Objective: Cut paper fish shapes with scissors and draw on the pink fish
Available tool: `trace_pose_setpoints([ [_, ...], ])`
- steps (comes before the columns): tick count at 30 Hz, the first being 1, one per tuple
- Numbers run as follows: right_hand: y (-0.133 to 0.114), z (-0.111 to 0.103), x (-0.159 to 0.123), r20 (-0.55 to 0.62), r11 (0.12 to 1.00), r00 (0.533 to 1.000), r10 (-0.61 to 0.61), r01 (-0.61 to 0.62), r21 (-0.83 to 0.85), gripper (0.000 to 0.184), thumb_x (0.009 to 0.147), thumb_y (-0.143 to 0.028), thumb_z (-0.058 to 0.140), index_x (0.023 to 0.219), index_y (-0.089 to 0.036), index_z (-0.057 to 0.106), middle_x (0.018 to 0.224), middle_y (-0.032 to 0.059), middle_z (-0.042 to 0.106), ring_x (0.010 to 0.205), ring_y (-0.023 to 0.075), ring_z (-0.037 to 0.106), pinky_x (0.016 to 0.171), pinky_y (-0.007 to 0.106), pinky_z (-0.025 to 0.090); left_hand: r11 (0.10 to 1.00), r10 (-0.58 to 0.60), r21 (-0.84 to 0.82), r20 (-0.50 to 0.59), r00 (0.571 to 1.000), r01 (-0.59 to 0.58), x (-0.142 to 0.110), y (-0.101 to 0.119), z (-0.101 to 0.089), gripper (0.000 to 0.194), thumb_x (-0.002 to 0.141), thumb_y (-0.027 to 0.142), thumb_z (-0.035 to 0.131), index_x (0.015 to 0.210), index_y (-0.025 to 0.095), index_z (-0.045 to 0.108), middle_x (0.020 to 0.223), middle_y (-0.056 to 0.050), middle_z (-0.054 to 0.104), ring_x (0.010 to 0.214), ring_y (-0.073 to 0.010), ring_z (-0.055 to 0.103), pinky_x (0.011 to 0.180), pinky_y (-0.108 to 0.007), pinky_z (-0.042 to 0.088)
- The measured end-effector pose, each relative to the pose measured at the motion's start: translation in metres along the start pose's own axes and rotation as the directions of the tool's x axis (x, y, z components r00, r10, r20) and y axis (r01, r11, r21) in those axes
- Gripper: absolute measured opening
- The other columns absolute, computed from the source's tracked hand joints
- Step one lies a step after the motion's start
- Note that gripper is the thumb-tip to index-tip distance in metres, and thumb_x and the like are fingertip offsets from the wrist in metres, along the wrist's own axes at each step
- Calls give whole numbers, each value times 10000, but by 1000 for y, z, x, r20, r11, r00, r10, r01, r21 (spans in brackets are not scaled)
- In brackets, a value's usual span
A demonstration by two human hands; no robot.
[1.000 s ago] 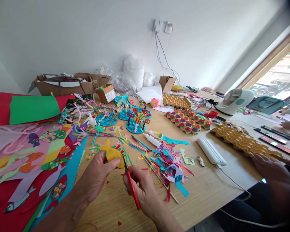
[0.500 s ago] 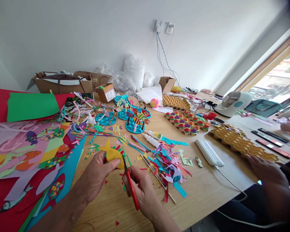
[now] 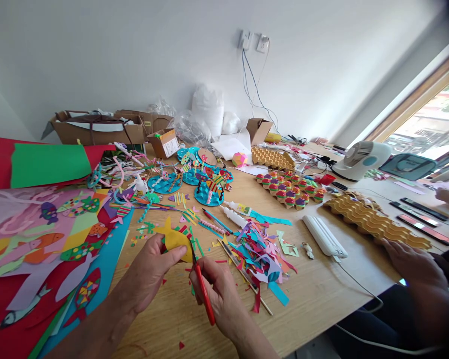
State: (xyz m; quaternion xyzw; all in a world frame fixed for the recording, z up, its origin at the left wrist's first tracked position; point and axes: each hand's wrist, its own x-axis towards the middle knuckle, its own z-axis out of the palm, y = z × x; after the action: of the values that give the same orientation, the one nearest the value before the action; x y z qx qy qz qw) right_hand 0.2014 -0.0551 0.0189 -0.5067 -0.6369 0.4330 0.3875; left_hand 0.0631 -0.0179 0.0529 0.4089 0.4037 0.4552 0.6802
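Between the thumb and fingers of my left hand is a yellow paper fish, with green and red bits showing behind its edges. My right hand grips red-handled scissors, their blades at the right edge of the yellow paper. Whether the blades are fully closed is hard to make out. Below lie small paper scraps on the wooden table. To the right of my right hand sits a heap of coloured paper strips beside thin wooden sticks.
Coloured sheets with paper fish cover the left side. Blue decorated discs, glue bottles and painted egg trays stand farther back. A white power strip with a cord lies right, near another person's hand at an egg tray.
Almost nothing differs. Both hands, the yellow paper fish and the scissors stay in nearly the same place.
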Motion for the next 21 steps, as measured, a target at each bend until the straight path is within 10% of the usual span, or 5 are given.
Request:
trace_pose_setpoints([
  [21,3,-3,-6,29,999,1000,-5,6,-41,270,828,-279,455,580,-179,411,458,-62,359,449,69,295,435,195,230,993,-117,27,46,992,116,-4,4,-5,104,667,229,657,765,197,647,739,-1,702,735,-196,637,718,-286,478],
])
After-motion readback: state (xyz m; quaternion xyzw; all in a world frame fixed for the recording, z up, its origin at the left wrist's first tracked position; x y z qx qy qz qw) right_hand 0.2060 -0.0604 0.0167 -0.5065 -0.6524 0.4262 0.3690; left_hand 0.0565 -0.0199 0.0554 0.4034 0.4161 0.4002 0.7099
